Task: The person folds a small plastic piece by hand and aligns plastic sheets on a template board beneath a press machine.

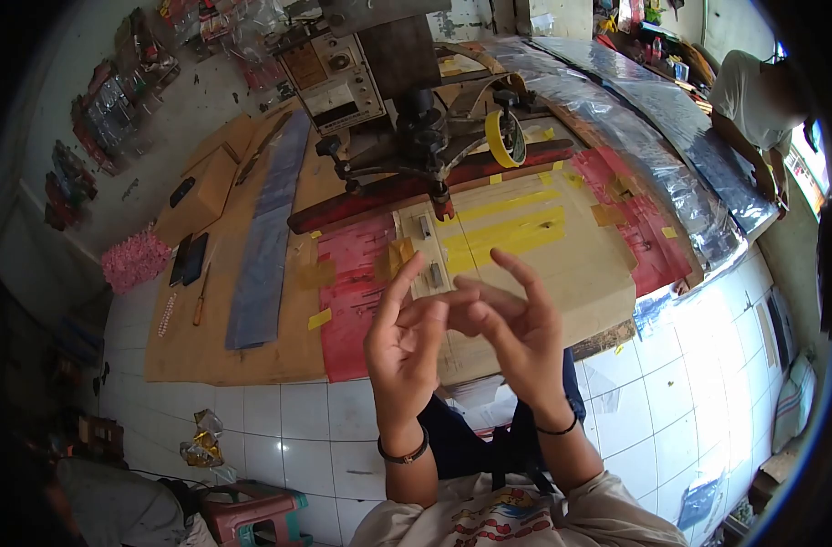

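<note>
My left hand (407,337) and my right hand (523,333) are raised in front of me, above the near edge of a wooden worktable (534,319). Their fingers are spread and partly bent, with the fingertips meeting or overlapping in the middle. I see nothing held between them. Beyond the hands, a machine head with a small red tip (444,206) hangs over the board. A long red bar (361,208) is fixed across it, and a yellow tape roll (505,139) hangs at its right. Two small metal pieces (437,274) lie on the board just past my fingers.
A control box (335,80) sits above the press. Red sheets (354,283) and yellow tape strips (516,239) cover parts of the table. Phones (194,258), a screwdriver (200,299) and a clear blue strip (268,246) lie left. Another person (749,109) leans over plastic sheeting at right.
</note>
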`<state>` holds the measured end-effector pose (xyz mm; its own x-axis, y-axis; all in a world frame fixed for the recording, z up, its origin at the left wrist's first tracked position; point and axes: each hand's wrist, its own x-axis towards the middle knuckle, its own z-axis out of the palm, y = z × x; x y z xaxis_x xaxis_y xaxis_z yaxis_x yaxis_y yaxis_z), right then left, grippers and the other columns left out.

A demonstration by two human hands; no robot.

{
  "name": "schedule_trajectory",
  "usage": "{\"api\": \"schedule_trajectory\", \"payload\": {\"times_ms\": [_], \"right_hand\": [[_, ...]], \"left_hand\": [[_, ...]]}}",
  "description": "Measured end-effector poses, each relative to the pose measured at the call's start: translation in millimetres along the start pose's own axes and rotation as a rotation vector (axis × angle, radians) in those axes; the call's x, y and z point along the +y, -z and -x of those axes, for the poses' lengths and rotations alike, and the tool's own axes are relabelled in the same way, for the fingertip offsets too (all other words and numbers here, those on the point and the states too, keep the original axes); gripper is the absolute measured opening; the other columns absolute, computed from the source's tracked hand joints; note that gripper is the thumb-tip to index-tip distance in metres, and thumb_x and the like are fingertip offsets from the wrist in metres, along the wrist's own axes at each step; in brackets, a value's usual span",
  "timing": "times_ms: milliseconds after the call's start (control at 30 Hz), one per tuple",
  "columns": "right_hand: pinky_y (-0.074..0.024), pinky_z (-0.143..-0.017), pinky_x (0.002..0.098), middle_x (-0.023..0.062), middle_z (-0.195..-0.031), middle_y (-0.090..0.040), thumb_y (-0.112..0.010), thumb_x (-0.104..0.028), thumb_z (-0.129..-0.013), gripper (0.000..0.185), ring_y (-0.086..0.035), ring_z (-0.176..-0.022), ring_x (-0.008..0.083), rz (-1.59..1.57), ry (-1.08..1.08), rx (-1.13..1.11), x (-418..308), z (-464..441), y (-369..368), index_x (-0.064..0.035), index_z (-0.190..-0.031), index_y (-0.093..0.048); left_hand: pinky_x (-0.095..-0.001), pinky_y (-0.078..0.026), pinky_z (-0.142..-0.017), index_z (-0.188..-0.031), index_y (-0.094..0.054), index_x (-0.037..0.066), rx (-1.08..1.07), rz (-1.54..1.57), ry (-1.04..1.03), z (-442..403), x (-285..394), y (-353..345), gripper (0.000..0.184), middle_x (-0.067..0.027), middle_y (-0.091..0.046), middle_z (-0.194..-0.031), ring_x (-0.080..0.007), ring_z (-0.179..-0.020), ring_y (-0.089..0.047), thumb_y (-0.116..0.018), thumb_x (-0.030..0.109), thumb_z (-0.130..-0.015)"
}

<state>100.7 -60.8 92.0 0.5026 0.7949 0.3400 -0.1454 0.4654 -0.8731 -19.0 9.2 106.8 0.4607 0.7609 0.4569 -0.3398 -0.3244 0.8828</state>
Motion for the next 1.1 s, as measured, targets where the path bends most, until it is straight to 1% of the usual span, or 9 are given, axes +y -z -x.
{"api": "schedule_trajectory", "payload": {"times_ms": [167, 300, 400, 467, 533, 633, 667, 767, 1100], "right_hand": [[-0.061, -0.085, 0.0313, 0.0167, -0.119, -0.074, -0.074, -0.007, -0.095, 0.061, -0.074, -0.103, 0.02, -0.036, -0.118, -0.153, 1.0, 14.3, -6.0, -0.0001, -0.147, -0.044], [-0.0601, -0.08, 0.0345, 0.0087, -0.107, -0.078, -0.075, -0.01, -0.09, 0.025, -0.076, -0.09, 0.0258, 0.241, 0.025, -0.745, 34.2, 46.3, -12.1, -0.0105, -0.115, -0.075], [-0.058, -0.083, 0.0397, 0.012, -0.102, -0.077, -0.072, -0.017, -0.091, 0.023, -0.074, -0.092, 0.0333, 0.288, -0.113, -0.939, 114.9, 87.5, -12.0, -0.0102, -0.113, -0.077], [-0.058, -0.084, 0.0414, 0.0123, -0.102, -0.077, -0.071, -0.029, -0.092, 0.025, -0.073, -0.092, 0.0341, 0.509, -0.151, -0.907, 190.2, 119.6, 6.5, -0.0154, -0.112, -0.078], [-0.058, -0.086, 0.04, 0.0076, -0.105, -0.077, -0.064, -0.04, -0.096, 0.022, -0.074, -0.097, 0.0298, 0.899, -0.379, -0.861, 244.3, 147.0, 37.0, -0.0315, -0.11, -0.08], [-0.0564, -0.084, 0.0479, 0.0128, -0.104, -0.076, -0.058, -0.037, -0.098, 0.027, -0.072, -0.096, 0.0349, 1.176, -0.39, -0.817, 289.5, 144.0, 74.0, -0.0205, -0.108, -0.077], [-0.0555, -0.083, 0.0503, 0.0184, -0.104, -0.074, -0.061, -0.026, -0.096, 0.023, -0.07, -0.097, 0.0393, 1.082, -0.471, -0.421, 262.4, 130.4, 63.9, -0.0123, -0.108, -0.075], [-0.0554, -0.081, 0.0541, 0.0224, -0.098, -0.072, -0.062, -0.016, -0.09, 0.022, -0.07, -0.096, 0.0422, 1.111, -0.261, -0.024, 265.3, 119.3, 97.1, -0.0037, -0.106, -0.072], [-0.045, -0.106, 0.0544, 0.0265, -0.124, -0.068, -0.065, -0.012, -0.088, 0.035, -0.059, -0.125, 0.0441, 1.239, -0.145, -0.053, 336.4, 123.7, 205.9, -0.0023, -0.122, -0.068]], "left_hand": [[-0.0233, -0.055, -0.079, -0.141, -0.05, -0.005, 0.21, 0.041, -0.103, 10.8, 4.0, 10.6, 0.049, -0.0167, -0.075, -0.103, -0.0148, -0.09, -0.072, -0.068, -0.001, -0.096], [-0.0219, -0.049, -0.066, -0.133, -0.057, 0.0, 0.678, 0.047, -0.543, 38.4, 42.7, 50.4, 0.04, -0.0033, -0.068, -0.081, -0.01, -0.075, -0.065, -0.07, 0.01, -0.096], [-0.023, -0.049, -0.066, -0.13, -0.058, 0.001, 0.732, -0.14, -0.687, 58.9, 69.9, 108.4, 0.037, -0.0031, -0.068, -0.081, -0.0107, -0.074, -0.065, -0.069, 0.011, -0.096], [-0.0238, -0.049, -0.066, -0.129, -0.059, 0.002, 0.518, -0.362, -0.415, 72.5, 57.7, 135.5, 0.035, -0.0029, -0.068, -0.08, -0.0112, -0.074, -0.065, -0.069, 0.012, -0.097], [-0.0246, -0.049, -0.066, -0.127, -0.06, 0.003, 0.062, -0.661, 0.116, 83.2, 22.9, 145.9, 0.033, -0.0027, -0.068, -0.08, -0.0117, -0.073, -0.065, -0.068, 0.013, -0.097], [-0.0258, -0.05, -0.065, -0.124, -0.061, 0.004, -0.561, -0.818, 0.575, 93.1, -49.2, 140.0, 0.03, -0.0024, -0.068, -0.08, -0.0124, -0.072, -0.065, -0.068, 0.014, -0.097], [-0.0262, -0.05, -0.065, -0.123, -0.061, 0.004, -0.662, -0.83, 0.635, 97.1, -65.3, 140.4, 0.029, -0.0023, -0.068, -0.079, -0.0126, -0.072, -0.065, -0.068, 0.015, -0.097], [-0.0273, -0.05, -0.065, -0.121, -0.063, 0.005, -0.753, -0.812, 0.677, 97.9, -85.0, 142.5, 0.026, -0.002, -0.068, -0.079, -0.0134, -0.071, -0.065, -0.067, 0.016, -0.097], [-0.0313, -0.05, -0.063, -0.112, -0.067, 0.009, -0.88, -0.7, 0.655, 86.0, -103.4, 135.5, 0.019, -0.0011, -0.068, -0.078, -0.0158, -0.068, -0.066, -0.065, 0.021, -0.097]]}}
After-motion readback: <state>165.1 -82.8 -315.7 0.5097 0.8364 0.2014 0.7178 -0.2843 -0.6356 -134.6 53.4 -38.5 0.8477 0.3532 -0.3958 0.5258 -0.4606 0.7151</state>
